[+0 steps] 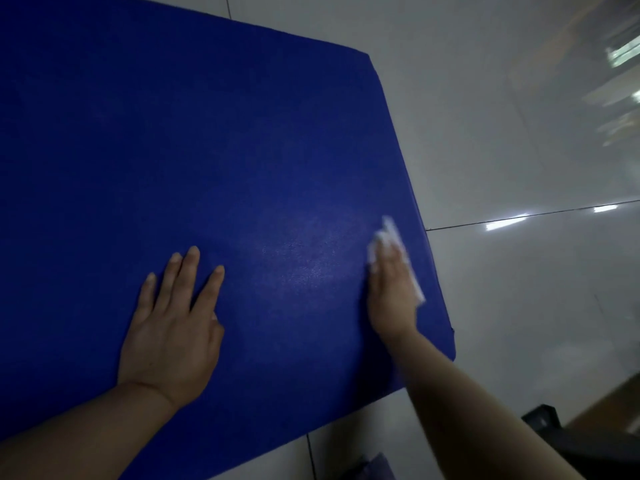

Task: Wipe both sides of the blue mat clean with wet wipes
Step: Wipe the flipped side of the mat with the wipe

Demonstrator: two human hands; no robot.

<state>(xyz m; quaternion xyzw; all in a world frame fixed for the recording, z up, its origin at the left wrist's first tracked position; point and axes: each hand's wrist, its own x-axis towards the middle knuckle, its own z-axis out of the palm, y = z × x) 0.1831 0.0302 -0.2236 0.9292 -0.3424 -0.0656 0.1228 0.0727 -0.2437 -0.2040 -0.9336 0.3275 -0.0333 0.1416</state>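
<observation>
A large blue mat (194, 150) lies flat on the tiled floor and fills most of the view. My left hand (173, 327) rests palm down on it with fingers spread and straight. My right hand (391, 289) lies flat near the mat's right edge and presses a white wet wipe (398, 244) against the surface. The wipe sticks out past the fingertips and along the hand's right side. Between my hands a patch of the mat shines as if damp.
Glossy white floor tiles (519, 306) with dark grout lines surround the mat on the right and behind. A dark object (588, 441) sits at the lower right corner. A small bluish thing (370, 467) shows at the bottom edge.
</observation>
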